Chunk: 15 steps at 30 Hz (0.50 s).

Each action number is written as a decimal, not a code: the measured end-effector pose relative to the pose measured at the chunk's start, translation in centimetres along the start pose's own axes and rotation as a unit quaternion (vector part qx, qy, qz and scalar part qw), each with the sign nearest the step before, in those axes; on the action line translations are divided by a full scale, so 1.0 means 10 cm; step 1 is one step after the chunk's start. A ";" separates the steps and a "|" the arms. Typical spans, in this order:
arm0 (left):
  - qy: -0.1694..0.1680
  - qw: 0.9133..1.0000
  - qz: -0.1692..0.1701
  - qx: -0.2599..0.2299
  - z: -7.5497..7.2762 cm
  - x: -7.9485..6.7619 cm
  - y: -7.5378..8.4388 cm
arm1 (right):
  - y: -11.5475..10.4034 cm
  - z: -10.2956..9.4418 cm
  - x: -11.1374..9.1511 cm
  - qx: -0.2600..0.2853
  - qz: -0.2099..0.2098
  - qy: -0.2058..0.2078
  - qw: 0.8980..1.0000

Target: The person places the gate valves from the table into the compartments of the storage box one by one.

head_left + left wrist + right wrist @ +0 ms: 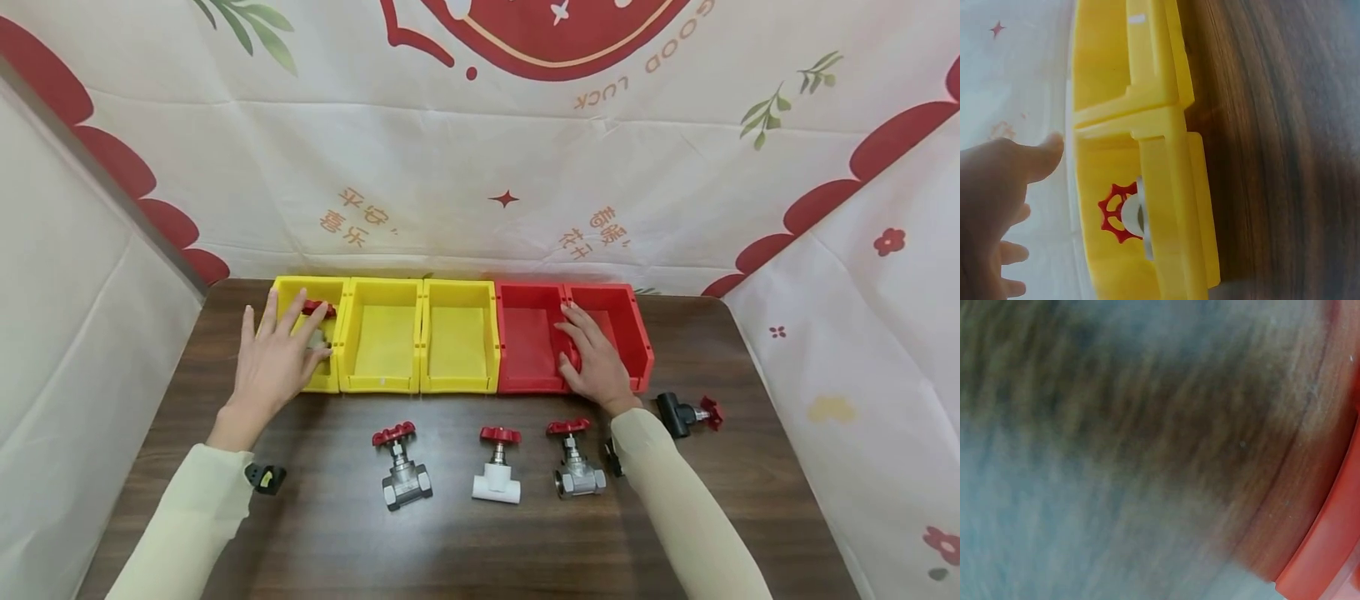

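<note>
My left hand (277, 358) hovers with spread fingers over the leftmost yellow bin (324, 385). Inside that bin lies a valve with a red handwheel (1110, 212) and a pale body; in the left wrist view the thumb and fingers are apart from it. My right hand (596, 367) reaches over the divider of the two red bins (528, 333). Its thumb and fingers curve round a red-handled valve (572, 357), of which only a bit of red shows; the rest is hidden by the hand and bin. The right wrist view is blurred, with a red bin edge (1322, 550).
In front of the bins lie two metal valves (407, 479) (579, 479) and a white valve (497, 482), all with red handwheels. A black valve (678, 415) lies right of the red bins. Two yellow bins (386, 333) (459, 337) stand mid-row. Printed cloth (450, 150) hangs behind.
</note>
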State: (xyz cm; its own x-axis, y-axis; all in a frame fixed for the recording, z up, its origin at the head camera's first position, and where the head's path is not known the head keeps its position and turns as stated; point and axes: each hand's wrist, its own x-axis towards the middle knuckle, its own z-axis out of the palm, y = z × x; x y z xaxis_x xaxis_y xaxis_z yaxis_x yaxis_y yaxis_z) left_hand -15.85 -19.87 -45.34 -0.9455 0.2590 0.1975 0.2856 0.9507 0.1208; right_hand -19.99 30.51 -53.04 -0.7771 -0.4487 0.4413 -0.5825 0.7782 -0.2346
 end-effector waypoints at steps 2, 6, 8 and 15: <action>0.012 1.000 0.004 0.005 -0.03 -0.03 0.04 | 0.00 -0.01 -0.01 0.002 0.004 0.000 1.000; 0.039 0.999 0.013 0.016 -0.05 -0.09 0.12 | 0.01 -0.02 -0.02 0.001 0.010 -0.005 1.000; 0.059 0.998 0.022 0.017 -0.03 -0.13 0.16 | 0.01 -0.02 -0.01 0.001 0.010 -0.006 1.000; 0.117 0.993 0.019 -0.005 0.10 -0.35 0.27 | -0.01 -0.01 0.00 0.005 0.014 -0.009 1.000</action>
State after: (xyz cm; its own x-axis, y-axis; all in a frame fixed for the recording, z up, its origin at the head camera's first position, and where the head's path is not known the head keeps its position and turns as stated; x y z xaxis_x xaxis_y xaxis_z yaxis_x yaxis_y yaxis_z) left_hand -11.90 -18.04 -46.70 -0.8718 0.2466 0.4234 0.3227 0.9392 0.1175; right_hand -19.91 30.44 -52.91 -0.7968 -0.4349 0.4194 -0.5630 0.7864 -0.2543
